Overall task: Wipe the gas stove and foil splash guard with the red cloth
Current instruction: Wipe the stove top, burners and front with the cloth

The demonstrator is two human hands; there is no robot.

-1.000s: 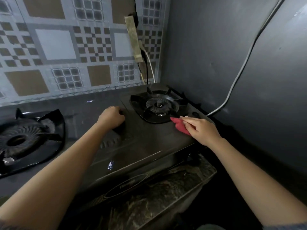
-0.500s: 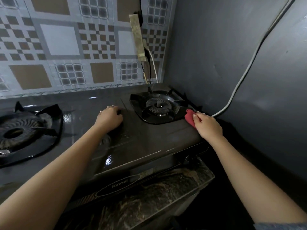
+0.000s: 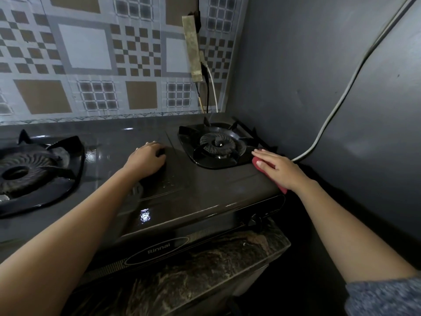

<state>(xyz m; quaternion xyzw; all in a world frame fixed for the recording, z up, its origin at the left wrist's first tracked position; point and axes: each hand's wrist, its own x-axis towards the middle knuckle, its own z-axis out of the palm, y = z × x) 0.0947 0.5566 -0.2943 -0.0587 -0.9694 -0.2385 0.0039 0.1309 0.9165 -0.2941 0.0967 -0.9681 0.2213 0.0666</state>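
The dark gas stove (image 3: 205, 192) fills the middle, its top wet and glossy, with a right burner (image 3: 218, 144) and a left burner (image 3: 27, 169). My right hand (image 3: 280, 169) lies flat on the red cloth (image 3: 257, 161), pressing it on the stove's right edge beside the right burner; most of the cloth is hidden under the palm. My left hand (image 3: 147, 159) rests curled on the stove top between the burners, holding nothing I can see. The patterned foil splash guard (image 3: 98, 65) stands behind the stove.
A grey wall (image 3: 330, 87) closes in on the right, with a white cable (image 3: 341, 99) running down it to the stove's corner. A worn strip and thin wires (image 3: 193, 49) hang on the guard. A stone counter edge (image 3: 205, 277) lies below the stove front.
My right hand has slid the red cloth from the front of the right burner out to the stove's right edge. The left hand has stayed in place.
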